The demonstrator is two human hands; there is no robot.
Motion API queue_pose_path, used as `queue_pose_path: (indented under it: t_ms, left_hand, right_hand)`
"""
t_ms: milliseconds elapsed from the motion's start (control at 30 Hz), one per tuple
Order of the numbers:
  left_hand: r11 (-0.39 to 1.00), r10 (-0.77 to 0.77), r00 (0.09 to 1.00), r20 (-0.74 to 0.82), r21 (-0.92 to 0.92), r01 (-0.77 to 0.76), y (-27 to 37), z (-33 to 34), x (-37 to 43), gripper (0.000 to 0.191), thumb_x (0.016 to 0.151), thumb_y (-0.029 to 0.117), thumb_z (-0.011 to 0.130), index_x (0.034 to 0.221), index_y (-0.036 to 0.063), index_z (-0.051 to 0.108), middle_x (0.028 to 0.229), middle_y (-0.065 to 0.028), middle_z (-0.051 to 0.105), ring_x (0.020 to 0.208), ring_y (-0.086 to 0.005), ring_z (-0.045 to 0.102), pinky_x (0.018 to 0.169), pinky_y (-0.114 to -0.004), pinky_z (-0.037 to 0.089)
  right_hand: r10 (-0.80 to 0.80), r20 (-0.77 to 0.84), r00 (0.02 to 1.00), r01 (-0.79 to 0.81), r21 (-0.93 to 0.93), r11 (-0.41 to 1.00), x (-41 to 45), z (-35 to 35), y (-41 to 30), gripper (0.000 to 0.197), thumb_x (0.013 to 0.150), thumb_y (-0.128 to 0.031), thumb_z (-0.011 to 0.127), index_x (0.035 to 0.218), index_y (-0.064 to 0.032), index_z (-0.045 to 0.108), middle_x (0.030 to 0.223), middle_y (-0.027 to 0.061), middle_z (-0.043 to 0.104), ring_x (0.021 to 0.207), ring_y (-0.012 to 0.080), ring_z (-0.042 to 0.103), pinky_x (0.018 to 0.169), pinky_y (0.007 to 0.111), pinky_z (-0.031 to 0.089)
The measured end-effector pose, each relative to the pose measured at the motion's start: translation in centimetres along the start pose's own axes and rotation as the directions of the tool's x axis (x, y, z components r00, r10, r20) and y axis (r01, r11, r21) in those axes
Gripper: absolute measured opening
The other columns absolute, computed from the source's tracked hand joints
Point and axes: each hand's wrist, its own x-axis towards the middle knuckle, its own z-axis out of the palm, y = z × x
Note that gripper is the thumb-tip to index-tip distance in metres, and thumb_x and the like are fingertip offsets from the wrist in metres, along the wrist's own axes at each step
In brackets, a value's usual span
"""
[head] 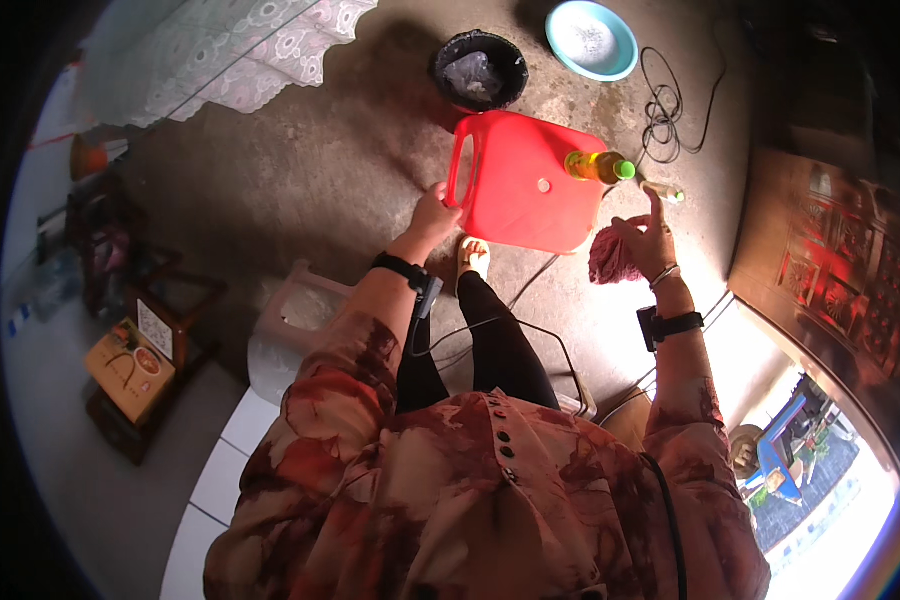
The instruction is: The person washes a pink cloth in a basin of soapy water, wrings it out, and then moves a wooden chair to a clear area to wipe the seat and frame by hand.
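My left hand [433, 219] is at the left side of a red plastic chair [521, 195], by the slot in its backrest, with the fingers at its edge. A bottle with a green cap [598, 166] and yellow-brown liquid rests on the right part of the red seat. To the right of the chair, my right hand [649, 236] is raised with fingers apart and nothing gripped. Just beside and below that hand is a dark red cloth [612, 259]. A small clear bottle with a green cap [664, 192] shows beyond the fingertips.
A black-lined bin [481, 75] and a light blue basin [592, 41] stand on the concrete floor beyond the chair. Loops of black cable [664, 124] lie at right, near carved wooden furniture [825, 262]. A pale plastic stool [292, 315] is beside me at left. A lace cloth [270, 67] hangs at upper left.
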Motion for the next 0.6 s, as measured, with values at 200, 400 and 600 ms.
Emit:
queue_pose_path:
  t_ms: [200,400,600]
  left_hand:
    - [0.993,-0.064,0.989,0.134,-0.088,0.076,4.3,4.7,4.0,0.073,0.064,0.007,0.066,0.131,0.0013,0.037,0.116,-0.0221,0.055,0.102,-0.0312,0.059,0.077,-0.039,0.052]
    - [0.995,-0.091,0.996,-0.002,-0.040,0.091,-3.6,10.8,6.1,0.114,0.056,0.039,0.082,0.137,-0.0086,0.016,0.133,-0.0290,0.037,0.127,-0.0349,0.037,0.104,-0.037,0.033]
    - [0.884,0.013,0.993,0.118,-0.466,0.043,-6.3,10.8,8.3,0.088,0.052,0.024,0.084,0.125,-0.0033,0.043,0.121,-0.0193,0.053,0.114,-0.0289,0.050,0.097,-0.035,0.038]
  right_hand:
    - [-0.164,0.047,0.985,0.169,-0.408,0.897,5.0,-2.5,-2.6,0.043,0.085,-0.040,0.056,0.123,-0.0219,0.047,0.089,0.0151,0.063,0.081,0.0330,0.062,0.069,0.042,0.049]
    - [-0.197,0.069,0.978,0.206,-0.445,0.871,4.6,-1.7,-0.8,0.035,0.080,-0.025,0.063,0.113,-0.0157,0.055,0.101,0.0133,0.063,0.090,0.0330,0.061,0.074,0.041,0.050]
    - [-0.496,-0.023,0.868,0.448,-0.395,0.802,5.2,0.1,-0.2,0.030,0.078,-0.018,0.063,0.107,-0.0103,0.056,0.089,0.0136,0.063,0.078,0.0339,0.062,0.065,0.040,0.051]
